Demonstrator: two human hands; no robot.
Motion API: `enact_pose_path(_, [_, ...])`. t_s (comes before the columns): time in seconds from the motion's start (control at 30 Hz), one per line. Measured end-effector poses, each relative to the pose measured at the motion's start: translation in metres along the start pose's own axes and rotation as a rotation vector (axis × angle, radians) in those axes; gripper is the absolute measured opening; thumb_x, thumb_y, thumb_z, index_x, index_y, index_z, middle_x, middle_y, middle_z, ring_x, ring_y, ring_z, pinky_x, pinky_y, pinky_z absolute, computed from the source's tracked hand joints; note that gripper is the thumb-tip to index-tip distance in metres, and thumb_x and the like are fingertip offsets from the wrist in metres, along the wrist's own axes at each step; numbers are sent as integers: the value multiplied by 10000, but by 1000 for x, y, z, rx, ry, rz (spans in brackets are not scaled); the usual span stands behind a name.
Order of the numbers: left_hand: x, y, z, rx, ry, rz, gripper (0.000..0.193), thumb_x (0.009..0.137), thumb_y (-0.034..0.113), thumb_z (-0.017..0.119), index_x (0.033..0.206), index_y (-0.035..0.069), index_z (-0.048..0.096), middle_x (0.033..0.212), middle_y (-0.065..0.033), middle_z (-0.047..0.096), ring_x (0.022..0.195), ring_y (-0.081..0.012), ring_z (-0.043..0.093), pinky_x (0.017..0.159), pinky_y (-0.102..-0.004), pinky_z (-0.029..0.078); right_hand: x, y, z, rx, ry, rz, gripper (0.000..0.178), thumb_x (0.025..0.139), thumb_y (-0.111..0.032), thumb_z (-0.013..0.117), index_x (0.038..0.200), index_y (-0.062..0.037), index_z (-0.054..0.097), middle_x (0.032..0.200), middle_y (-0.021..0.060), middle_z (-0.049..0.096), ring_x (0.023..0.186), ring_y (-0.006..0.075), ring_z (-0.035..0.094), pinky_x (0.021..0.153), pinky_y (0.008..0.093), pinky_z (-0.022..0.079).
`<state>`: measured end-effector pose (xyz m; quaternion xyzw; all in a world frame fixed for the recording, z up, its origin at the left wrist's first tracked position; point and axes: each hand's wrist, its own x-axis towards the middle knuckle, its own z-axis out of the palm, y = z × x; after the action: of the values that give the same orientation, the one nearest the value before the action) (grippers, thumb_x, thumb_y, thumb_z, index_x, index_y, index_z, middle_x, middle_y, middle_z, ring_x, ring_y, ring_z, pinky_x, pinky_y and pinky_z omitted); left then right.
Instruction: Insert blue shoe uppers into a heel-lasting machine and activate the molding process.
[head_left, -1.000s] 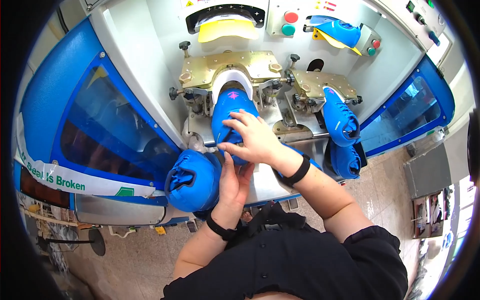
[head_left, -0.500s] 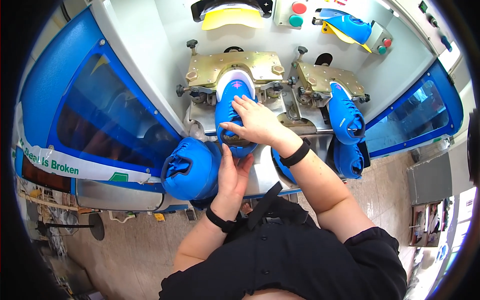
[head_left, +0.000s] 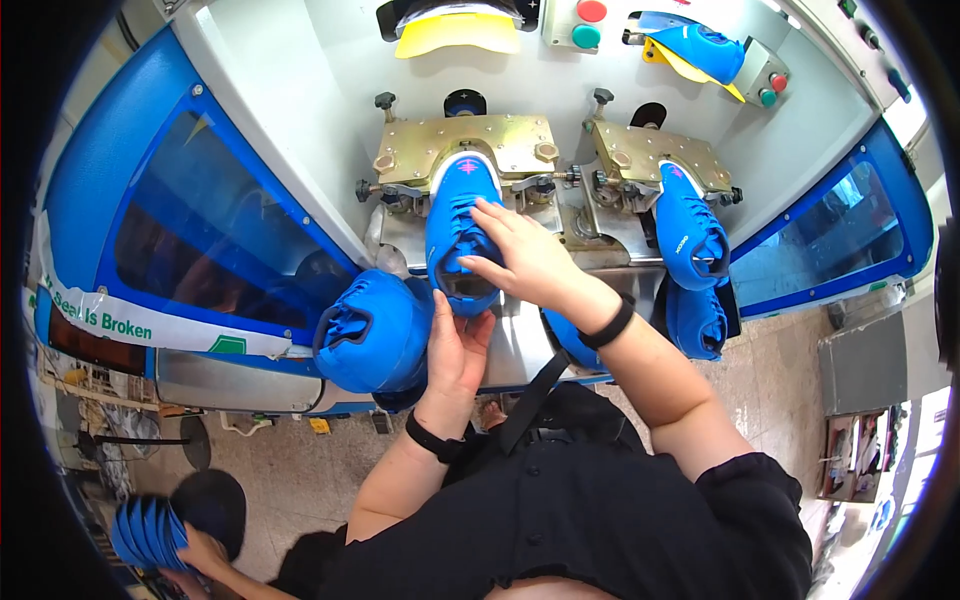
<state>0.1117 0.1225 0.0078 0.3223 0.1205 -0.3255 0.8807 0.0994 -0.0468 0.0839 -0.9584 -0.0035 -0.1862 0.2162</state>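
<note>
A blue lace-up shoe upper (head_left: 452, 215) lies toe-first in the left brass-coloured clamp (head_left: 410, 145), with a white band around its toe. My left hand (head_left: 458, 350) holds the heel end from below, thumb against the back. Over the laces and collar rests my right hand (head_left: 530, 262), its fingers stretched flat and the thumb apart, touching the upper. Beside my left wrist stands another blue upper (head_left: 375, 335). A further blue upper (head_left: 690, 235) sits in the right clamp (head_left: 655, 155). My right forearm partly hides a blue piece (head_left: 570, 335) below it.
Red and green push buttons (head_left: 588, 24) are on the back wall, near a yellow-edged holder (head_left: 458, 35). Blue windowed side panels (head_left: 215, 230) flank the machine. At lower left, a co-worker's hand (head_left: 203, 552) holds a stack of blue curved pieces (head_left: 150, 530).
The toe now sits closer against the clamp plate, with less white showing around it. My right hand has shifted slightly down and right. A co-worker with stacked blue pieces has appeared at lower left.
</note>
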Motion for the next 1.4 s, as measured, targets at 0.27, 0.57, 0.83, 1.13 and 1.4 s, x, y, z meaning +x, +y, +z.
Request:
enact_pose_path(0.27, [3, -3, 2, -100, -5, 5, 409, 980, 447, 571, 1194, 99, 562, 988, -66, 646, 818, -182, 663, 682, -299, 585, -186, 52, -31, -134, -9, 152, 397, 756, -260, 795, 1028, -56, 591, 978, 127, 607, 886, 331, 623, 726, 393, 514])
enact_pose_path(0.57, [-25, -27, -10, -61, 154, -195, 596, 981, 588, 430, 1236, 60, 541, 1157, -140, 569, 1036, -342, 607, 839, -466, 524, -270, 86, -20, -222, -5, 179, 600, 657, -154, 826, 1178, -69, 542, 1100, 128, 593, 979, 363, 545, 836, 438, 444])
enact_pose_path(0.83, [-43, -31, -8, 262, -107, -231, 508, 1003, 520, 459, 1185, 54, 550, 1124, -127, 597, 1001, -251, 619, 787, -383, 531, -255, 67, -42, 149, -237, 373, 362, 683, -35, 811, 973, -47, 595, 946, 78, 622, 720, 254, 621, 605, 333, 502])
enact_pose_path(1.13, [-89, -10, 49, 271, -619, 73, 952, 898, 499, 662, 1575, 204, 61, 1540, -113, 329, 1300, -246, 487, 1043, -426, 423, -168, -20, -128, 82, 45, -294, 403, 645, -157, 865, 982, -84, 657, 834, 86, 650, 673, 264, 649, 545, 344, 507])
enact_pose_path(1.4, [-98, 18, 61, 209, -595, 303, 652, 996, 444, 490, 1492, 81, 274, 1360, -189, 494, 1227, -331, 536, 1014, -459, 449, -47, -26, -181, -68, 389, -460, 321, 765, -173, 780, 1033, -79, 631, 883, 108, 612, 722, 305, 634, 597, 389, 503])
